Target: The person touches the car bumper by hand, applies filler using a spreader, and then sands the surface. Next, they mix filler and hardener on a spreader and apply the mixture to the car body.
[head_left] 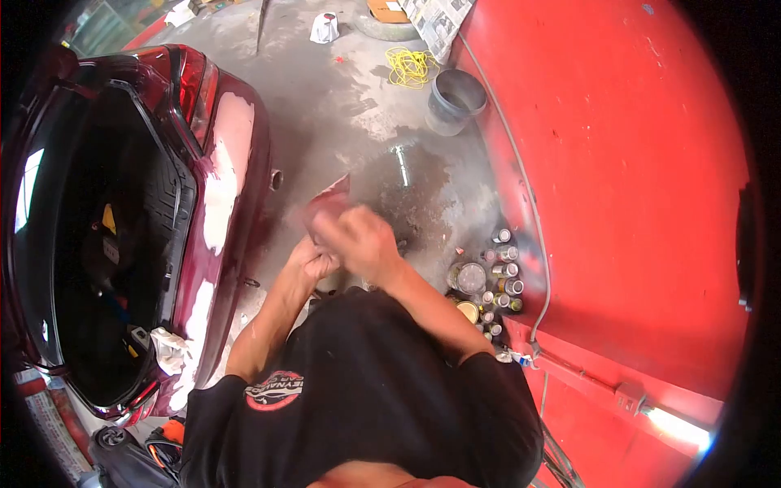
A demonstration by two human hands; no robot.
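Both my hands are close together in front of my torso, at the middle of the head view. My right hand [362, 242] is smeared by motion and lies over a reddish-brown sheet [332, 200], which looks like sandpaper, with one corner pointing up. Just below and to the left, my left hand [316, 259] has its fingers curled at the lower edge of the sheet. Part of its grip is hidden behind my right hand.
A dark red car [259, 138] with its trunk open and pale patches on its bumper stands at the left. Cans [468, 277] sit on the floor by the red wall [618, 163]. A black bucket [454, 102] and yellow cord [409, 67] lie ahead.
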